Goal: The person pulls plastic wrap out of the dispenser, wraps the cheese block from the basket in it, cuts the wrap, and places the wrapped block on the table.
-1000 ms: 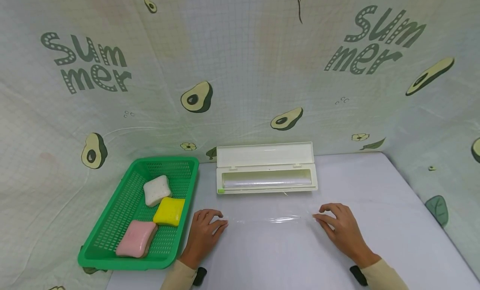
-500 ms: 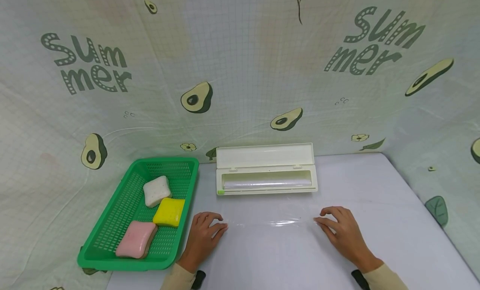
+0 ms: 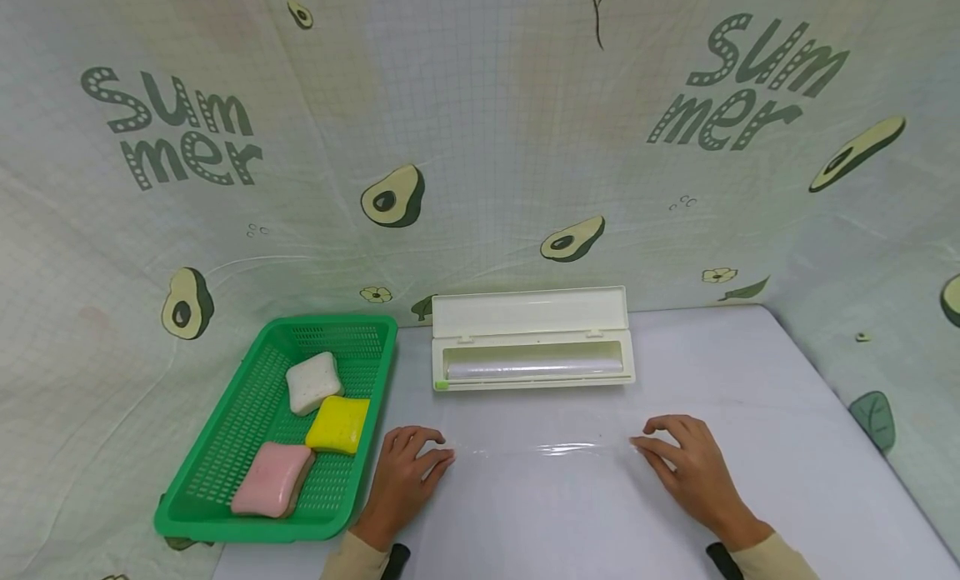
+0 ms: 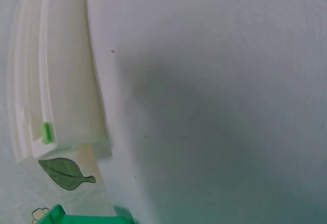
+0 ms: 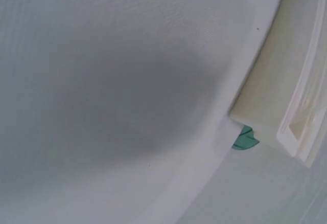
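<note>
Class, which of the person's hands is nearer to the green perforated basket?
Left: the left hand is close beside the green perforated basket, to its right; the right hand is farther right, across the clear plastic film.

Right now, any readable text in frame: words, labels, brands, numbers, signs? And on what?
"sum mer", over two lines: patterned cloth, upper left in the head view.
"sum mer", over two lines, slanted: same cloth, upper right.
No readable text on the white dispenser, clear film, green basket or its white, yellow and pink blocks.
No numbers or brands readable; wrist views show no text.
</note>
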### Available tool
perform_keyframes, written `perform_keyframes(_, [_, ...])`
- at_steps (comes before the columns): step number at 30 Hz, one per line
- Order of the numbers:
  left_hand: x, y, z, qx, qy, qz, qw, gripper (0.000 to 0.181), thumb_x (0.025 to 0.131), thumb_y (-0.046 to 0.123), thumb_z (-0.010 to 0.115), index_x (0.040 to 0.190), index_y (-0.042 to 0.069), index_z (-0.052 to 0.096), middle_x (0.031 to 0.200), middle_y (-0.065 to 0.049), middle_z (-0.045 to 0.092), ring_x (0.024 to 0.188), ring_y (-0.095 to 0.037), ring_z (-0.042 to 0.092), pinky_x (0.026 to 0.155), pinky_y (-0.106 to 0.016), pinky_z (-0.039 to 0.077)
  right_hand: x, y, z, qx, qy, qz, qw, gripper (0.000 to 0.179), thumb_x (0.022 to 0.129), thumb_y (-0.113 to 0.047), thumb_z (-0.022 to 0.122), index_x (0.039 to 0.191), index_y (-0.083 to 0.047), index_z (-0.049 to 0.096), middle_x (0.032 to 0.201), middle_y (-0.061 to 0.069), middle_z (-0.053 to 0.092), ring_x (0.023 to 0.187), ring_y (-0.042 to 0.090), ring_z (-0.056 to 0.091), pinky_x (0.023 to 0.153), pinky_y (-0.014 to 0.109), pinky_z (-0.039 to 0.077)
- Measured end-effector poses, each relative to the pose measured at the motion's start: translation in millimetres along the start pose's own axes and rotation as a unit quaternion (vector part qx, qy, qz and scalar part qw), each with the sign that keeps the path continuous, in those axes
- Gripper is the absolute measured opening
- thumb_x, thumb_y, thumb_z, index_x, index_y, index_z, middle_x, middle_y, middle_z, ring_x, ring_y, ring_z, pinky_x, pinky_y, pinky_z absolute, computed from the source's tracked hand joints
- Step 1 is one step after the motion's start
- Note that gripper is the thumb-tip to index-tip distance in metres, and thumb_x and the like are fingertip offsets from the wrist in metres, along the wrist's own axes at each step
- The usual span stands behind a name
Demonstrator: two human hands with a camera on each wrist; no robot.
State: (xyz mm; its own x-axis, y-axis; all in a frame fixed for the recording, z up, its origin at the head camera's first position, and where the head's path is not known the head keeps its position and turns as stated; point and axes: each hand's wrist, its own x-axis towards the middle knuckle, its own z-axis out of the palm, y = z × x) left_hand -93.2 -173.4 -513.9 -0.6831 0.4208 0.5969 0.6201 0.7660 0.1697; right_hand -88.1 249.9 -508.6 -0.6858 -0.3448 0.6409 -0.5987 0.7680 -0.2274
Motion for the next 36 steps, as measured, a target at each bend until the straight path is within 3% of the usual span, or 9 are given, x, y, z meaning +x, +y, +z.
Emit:
perform_keyframes(7, [1.8,2.4,-4.4,0.0,0.003,0.007,1.0,0.013,0.075,0.026,0.077,0.084,0.017,0.075,0.094,0.005,0.058,0.095,-0.018,0.049,0.087,-0.039,0.034,2.8,-2,-4,-0.001,0.024,-0.027,0.9993,0.048,0.097,-0.044,0.039,0.083,-0.014,0.075,0.09,0.0,0.058,0.087,0.025,0.05,0.081,0.04,0.033])
perform_keyframes(14, [1.4,2.8,-8.1,0.0,0.008,0.012,0.9999,0.022,0.087,0.036,0.064,0.083,0.017,0.075,0.094,0.006,0.058,0.094,-0.018,0.049,0.087,-0.038,0.034,3.0,-3,-8,-0.003,0.025,-0.04,0.9989,0.048,0.097,-0.043,0.04,0.083,-0.014,0.075,0.09,0.0,0.058,0.087,0.024,0.05,0.081,0.04,0.032])
perform_keyframes(20, [0.2,4.0,-11.6,0.001,0.008,0.015,0.9999,0.017,0.083,0.033,0.069,0.083,0.017,0.075,0.094,0.006,0.059,0.093,-0.018,0.049,0.085,-0.038,0.034,2.5,-6,-12,-0.01,0.022,-0.041,0.9989,0.049,0.098,-0.044,0.038,0.082,-0.015,0.074,0.09,0.0,0.058,0.087,0.024,0.05,0.081,0.04,0.032])
perform_keyframes(26, [-0.7,7.3,-15.8,0.0,0.012,0.021,0.9997,0.032,0.091,0.042,0.055,0.083,0.018,0.075,0.094,0.007,0.059,0.092,-0.017,0.049,0.084,-0.037,0.035,1.5,-9,-16,-0.01,0.021,-0.041,0.9989,0.048,0.097,-0.044,0.039,0.082,-0.015,0.074,0.09,-0.001,0.057,0.087,0.024,0.05,0.081,0.039,0.032])
perform_keyframes(36, [-5.0,9.2,-19.9,-0.015,0.015,0.028,0.9994,0.02,0.086,0.036,0.065,0.082,0.019,0.075,0.094,0.008,0.058,0.092,-0.016,0.048,0.083,-0.036,0.034,-0.7,-13,-22,-0.009,0.015,-0.053,0.9985,0.047,0.097,-0.044,0.039,0.082,-0.016,0.074,0.091,-0.003,0.057,0.087,0.022,0.05,0.083,0.036,0.032])
